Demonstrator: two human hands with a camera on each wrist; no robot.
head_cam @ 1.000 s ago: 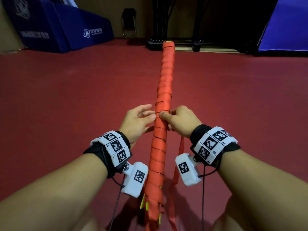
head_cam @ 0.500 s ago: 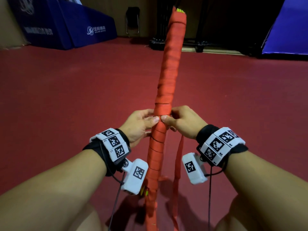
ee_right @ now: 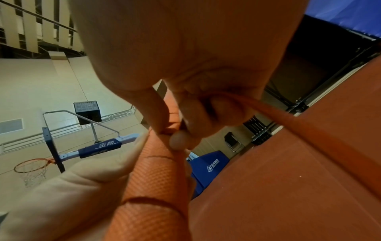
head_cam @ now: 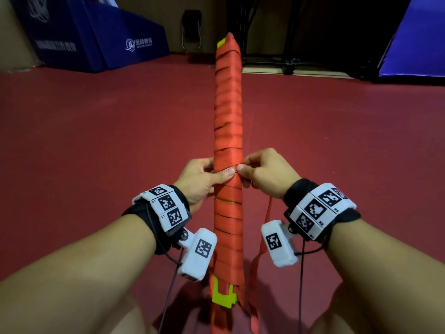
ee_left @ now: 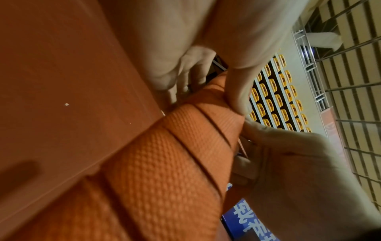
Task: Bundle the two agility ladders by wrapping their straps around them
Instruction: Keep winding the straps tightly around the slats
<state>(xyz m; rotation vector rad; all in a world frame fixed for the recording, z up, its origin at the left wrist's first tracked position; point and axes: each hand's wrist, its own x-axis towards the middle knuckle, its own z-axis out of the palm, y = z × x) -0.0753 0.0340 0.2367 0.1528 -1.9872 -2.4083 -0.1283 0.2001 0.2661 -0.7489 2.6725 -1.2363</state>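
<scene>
The two agility ladders form one long bundle [head_cam: 228, 112], wound in orange strap and standing tilted away from me on the floor. Yellow-green rung ends [head_cam: 222, 295] show at its foot. My left hand [head_cam: 199, 177] grips the bundle at mid height, thumb laid across the front. My right hand [head_cam: 262, 174] pinches the strap at the bundle's right edge. The loose strap tail [head_cam: 265, 235] hangs from that hand to the floor. In the left wrist view my thumb [ee_left: 237, 97] presses on the wrapped bundle [ee_left: 175, 163]. The right wrist view shows the pinched strap [ee_right: 309, 130] running off right.
Red gym floor [head_cam: 96, 141] lies all around. Blue padded bases [head_cam: 108, 44] stand at the back left and a blue mat [head_cam: 419, 44] at the back right. A dark rack [head_cam: 277, 32] and a folding chair [head_cam: 191, 32] stand behind the bundle.
The bundle's far end has risen off the floor and the bundle now stands steeper and more centred. Both hands stayed at mid height; my left thumb slid across the front.
</scene>
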